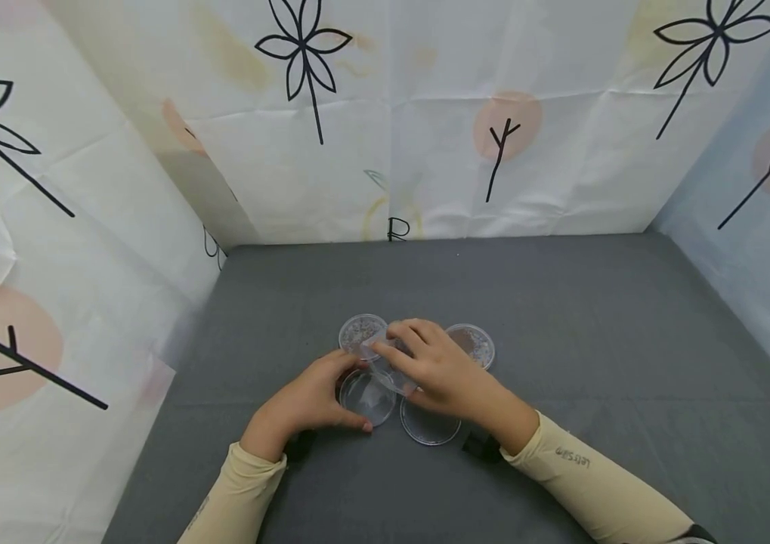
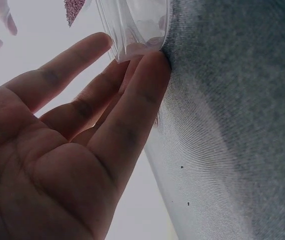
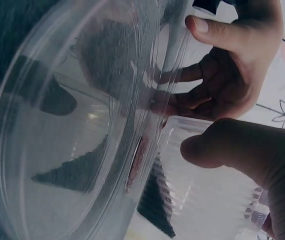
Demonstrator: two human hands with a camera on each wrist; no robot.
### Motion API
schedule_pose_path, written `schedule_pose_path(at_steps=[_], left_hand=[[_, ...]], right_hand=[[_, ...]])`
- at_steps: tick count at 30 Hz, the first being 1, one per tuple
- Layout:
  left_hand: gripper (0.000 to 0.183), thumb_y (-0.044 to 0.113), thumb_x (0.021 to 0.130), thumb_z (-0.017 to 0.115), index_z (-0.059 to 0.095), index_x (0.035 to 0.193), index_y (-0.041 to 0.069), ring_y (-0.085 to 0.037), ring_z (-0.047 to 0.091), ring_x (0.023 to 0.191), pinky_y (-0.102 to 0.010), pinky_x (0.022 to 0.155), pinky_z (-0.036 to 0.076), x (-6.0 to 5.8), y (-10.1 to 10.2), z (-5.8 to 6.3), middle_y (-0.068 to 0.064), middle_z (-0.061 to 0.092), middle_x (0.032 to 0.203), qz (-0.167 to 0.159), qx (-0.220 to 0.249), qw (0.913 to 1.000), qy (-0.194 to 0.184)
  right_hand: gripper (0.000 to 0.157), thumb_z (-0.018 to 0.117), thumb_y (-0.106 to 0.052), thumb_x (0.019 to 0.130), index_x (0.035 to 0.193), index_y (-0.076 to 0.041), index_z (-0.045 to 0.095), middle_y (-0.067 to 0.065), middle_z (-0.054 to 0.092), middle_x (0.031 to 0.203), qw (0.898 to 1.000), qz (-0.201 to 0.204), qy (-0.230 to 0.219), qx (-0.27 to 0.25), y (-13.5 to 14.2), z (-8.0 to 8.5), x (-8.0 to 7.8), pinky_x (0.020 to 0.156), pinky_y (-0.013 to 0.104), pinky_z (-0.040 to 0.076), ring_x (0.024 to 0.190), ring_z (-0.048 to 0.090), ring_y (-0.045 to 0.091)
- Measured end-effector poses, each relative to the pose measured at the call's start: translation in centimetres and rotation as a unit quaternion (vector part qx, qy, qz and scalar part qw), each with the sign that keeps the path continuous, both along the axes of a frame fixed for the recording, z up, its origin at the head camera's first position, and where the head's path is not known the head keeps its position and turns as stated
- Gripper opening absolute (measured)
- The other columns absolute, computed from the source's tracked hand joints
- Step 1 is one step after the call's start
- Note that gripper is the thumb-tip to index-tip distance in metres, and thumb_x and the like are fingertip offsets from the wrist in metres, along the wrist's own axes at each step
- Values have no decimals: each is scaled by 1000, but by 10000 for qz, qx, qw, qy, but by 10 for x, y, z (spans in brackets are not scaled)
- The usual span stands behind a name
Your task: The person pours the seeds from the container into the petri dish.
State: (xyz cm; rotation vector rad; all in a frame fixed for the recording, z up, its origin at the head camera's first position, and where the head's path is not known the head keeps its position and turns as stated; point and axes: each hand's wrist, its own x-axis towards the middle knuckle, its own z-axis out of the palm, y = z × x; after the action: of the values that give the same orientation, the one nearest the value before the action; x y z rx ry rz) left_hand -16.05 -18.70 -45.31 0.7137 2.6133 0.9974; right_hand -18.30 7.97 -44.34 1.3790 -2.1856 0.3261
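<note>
On my feed, dark lettering (image 1: 572,457), apparently "LetsSlim", reads upside down on the right sleeve (image 1: 602,483); print (image 1: 199,512) on the left sleeve (image 1: 238,487) is too small; the back sheet (image 1: 330,196) bears a black R-like mark (image 1: 398,229)

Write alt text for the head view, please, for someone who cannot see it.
A person's right hand holds a clear plastic container over a grey cloth-covered table, while the left hand spans a clear, round plastic dish. A clear, round plastic piece lies just right of it; two clear, round containers sit behind.
</note>
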Motion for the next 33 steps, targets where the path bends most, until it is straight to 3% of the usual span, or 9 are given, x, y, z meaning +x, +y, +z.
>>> schedule_pose_path(at_steps=[9, 19, 33], left_hand=[[76, 36, 69, 103, 68, 132, 13, -20, 63, 109, -44, 97, 55, 0, -1, -1, -5, 65, 123, -79, -24, 9999, 83], [77, 39, 69, 103, 67, 134, 16, -21, 63, 110, -46, 97, 56, 1, -3, -2, -4, 65, 119, -124, -12, 9998, 141], [77, 37, 69, 103, 68, 134, 15, -23, 63, 109, -46, 96, 56, 0, -2, -1, -7, 66, 120, -92, 14, 9999, 54]], right_hand=[[80, 96, -15, 70, 143, -15, 63, 10, 59, 134, 9980, 43, 590, 212, -9, -2, 7, 109, 47, 50, 126, 55, 30], [83, 97, -18, 72, 147, -18, 61, 9, 58, 140, 9983, -105, 379, 428, -11, -3, 13, 114, 49, 47, 131, 52, 30], [86, 99, -23, 72, 149, -17, 60, 10, 59, 139, 9983, -95, 408, 393, -10, -3, 13, 114, 50, 48, 131, 53, 31]])
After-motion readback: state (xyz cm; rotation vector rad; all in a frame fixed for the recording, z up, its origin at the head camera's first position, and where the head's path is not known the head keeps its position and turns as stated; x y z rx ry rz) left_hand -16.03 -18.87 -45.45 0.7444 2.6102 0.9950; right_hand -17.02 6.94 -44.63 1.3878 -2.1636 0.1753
